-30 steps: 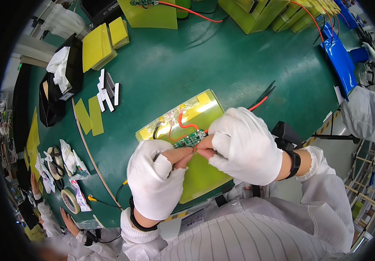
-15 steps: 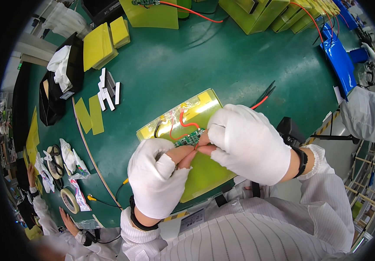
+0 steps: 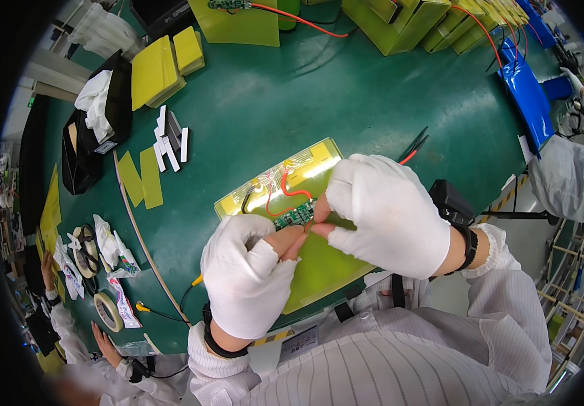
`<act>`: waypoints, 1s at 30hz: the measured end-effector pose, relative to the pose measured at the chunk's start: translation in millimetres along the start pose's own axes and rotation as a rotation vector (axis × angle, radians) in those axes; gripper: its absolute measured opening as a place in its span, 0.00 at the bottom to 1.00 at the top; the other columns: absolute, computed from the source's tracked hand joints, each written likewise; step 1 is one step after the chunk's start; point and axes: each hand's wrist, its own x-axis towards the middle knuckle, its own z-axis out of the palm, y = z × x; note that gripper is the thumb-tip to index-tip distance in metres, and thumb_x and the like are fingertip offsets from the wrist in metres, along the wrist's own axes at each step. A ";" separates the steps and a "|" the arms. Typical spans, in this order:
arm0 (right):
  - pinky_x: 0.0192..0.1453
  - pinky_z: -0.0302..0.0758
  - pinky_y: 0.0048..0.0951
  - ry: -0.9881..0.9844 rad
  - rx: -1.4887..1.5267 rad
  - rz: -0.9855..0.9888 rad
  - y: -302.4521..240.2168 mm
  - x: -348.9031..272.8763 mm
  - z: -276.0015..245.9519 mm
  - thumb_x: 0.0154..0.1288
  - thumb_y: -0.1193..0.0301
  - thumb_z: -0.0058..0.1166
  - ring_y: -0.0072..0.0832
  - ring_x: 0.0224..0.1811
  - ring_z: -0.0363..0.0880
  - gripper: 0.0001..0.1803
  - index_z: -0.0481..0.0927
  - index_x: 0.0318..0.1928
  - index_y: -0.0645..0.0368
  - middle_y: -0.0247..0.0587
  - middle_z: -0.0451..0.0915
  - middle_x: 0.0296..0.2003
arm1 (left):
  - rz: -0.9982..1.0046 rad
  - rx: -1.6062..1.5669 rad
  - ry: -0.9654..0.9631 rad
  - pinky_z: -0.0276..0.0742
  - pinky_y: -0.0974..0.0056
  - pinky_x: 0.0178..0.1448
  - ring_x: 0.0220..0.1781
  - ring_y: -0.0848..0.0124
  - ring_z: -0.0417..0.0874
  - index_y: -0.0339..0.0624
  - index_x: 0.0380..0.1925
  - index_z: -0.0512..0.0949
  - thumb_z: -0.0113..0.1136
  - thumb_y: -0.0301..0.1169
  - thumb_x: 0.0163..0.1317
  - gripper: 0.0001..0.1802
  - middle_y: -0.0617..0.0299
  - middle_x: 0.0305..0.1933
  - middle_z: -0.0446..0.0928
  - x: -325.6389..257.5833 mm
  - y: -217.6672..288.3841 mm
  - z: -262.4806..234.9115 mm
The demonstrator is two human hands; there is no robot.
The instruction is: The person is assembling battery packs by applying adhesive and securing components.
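Both my hands wear white gloves with bare fingertips and meet over a small green circuit board (image 3: 296,214). It lies above a flat yellow-green pack (image 3: 329,260) with a clear-taped, shiny top edge. My left hand (image 3: 248,274) pinches a thin red wire (image 3: 308,226) at the board's lower edge, thumb against forefinger. Close by on the right, my right hand (image 3: 386,220) is curled, with forefinger and thumb drawn near each other at the board's right end; what they hold is hidden. A thicker red wire (image 3: 294,192) and a black wire (image 3: 245,202) run from the taped edge.
White-and-grey strips (image 3: 170,139), yellow sheets (image 3: 153,71) and a black bin (image 3: 112,101) are on the green table's left. Tape rolls (image 3: 107,311) lie nearer. Yellow packs (image 3: 390,24) stand at the back, a blue pack (image 3: 527,95) at right. A co-worker's hand (image 3: 105,346) rests lower left.
My right hand has shifted slightly up and left, its forefinger lifting a little from the thumb, showing more of the board. My left hand stays nearly in place.
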 end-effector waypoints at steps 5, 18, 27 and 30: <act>0.40 0.73 0.40 -0.019 0.008 0.001 -0.3 2.6 -0.7 0.44 0.69 0.70 0.41 0.37 0.76 0.13 0.77 0.27 0.56 0.38 0.75 0.30 | 0.039 0.023 0.010 0.65 0.61 0.24 0.25 0.65 0.72 0.51 0.31 0.84 0.75 0.25 0.38 0.16 0.65 0.27 0.69 -0.6 -1.3 1.7; 0.28 0.68 0.35 0.110 -0.191 -0.404 16.8 -14.6 2.9 0.47 0.68 0.68 0.35 0.26 0.72 0.09 0.82 0.31 0.53 0.35 0.73 0.26 | 0.076 0.013 0.027 0.64 0.61 0.23 0.24 0.66 0.72 0.51 0.32 0.83 0.74 0.23 0.38 0.18 0.66 0.28 0.70 -1.1 -2.5 2.5; 0.21 0.63 0.30 0.207 -0.164 -0.498 20.7 -16.3 10.8 0.52 0.74 0.64 0.31 0.23 0.66 0.09 0.76 0.26 0.65 0.36 0.68 0.22 | 0.068 0.023 0.015 0.65 0.61 0.24 0.25 0.65 0.73 0.51 0.33 0.82 0.75 0.23 0.37 0.19 0.66 0.29 0.71 -2.4 -2.4 2.9; 0.21 0.64 0.29 0.213 -0.206 -0.520 19.8 -15.2 8.9 0.52 0.75 0.64 0.30 0.23 0.67 0.09 0.76 0.26 0.65 0.36 0.68 0.22 | 0.061 0.021 0.009 0.66 0.61 0.24 0.25 0.65 0.73 0.51 0.33 0.83 0.75 0.23 0.37 0.19 0.66 0.29 0.71 -2.9 -2.1 2.5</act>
